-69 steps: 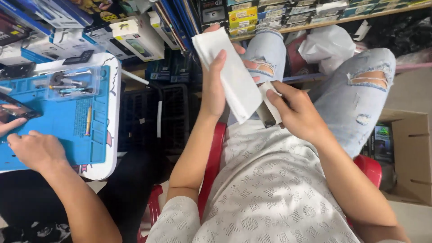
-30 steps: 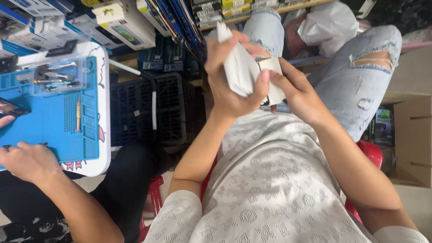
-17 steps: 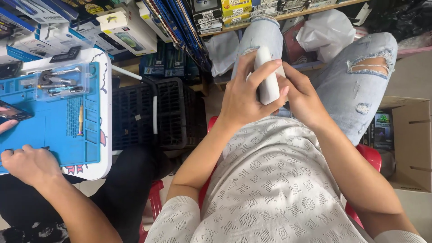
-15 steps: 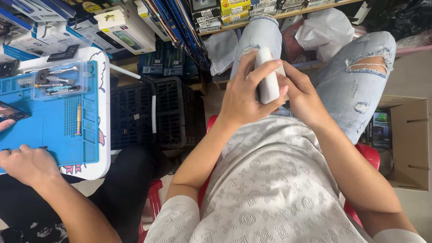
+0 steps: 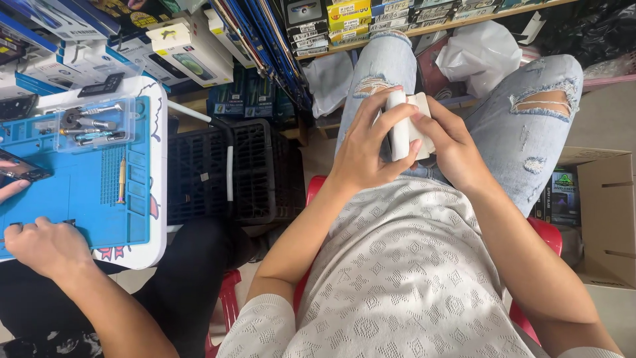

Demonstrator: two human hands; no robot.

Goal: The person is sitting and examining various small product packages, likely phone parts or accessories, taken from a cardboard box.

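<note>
Your left hand point(image 5: 364, 149) has its fingers point(image 5: 391, 119) wrapped over a slim white rounded plastic piece point(image 5: 398, 132), thumb pressing it from the near side, so those fingers are closed on it. Your right hand point(image 5: 454, 149) meets it from the other side, its fingers point(image 5: 424, 118) curled around a flat white card-like wrapper or box point(image 5: 421, 116) just behind the piece, holding that too. Both things sit above your lap, between the knees of your torn light-blue jeans point(image 5: 530, 126). My judgement: keep the thumb as the anchor and let the right fingers work along the edge, not squeezing the middle, so nothing slips down to the red plastic chair point(image 5: 546, 232). Off to your left, another person's hand point(image 5: 43, 245) rests on a blue work mat point(image 5: 79, 192) on a white surface point(image 5: 156, 166), with a clear tray of small tools point(image 5: 93, 122) near it.
</note>
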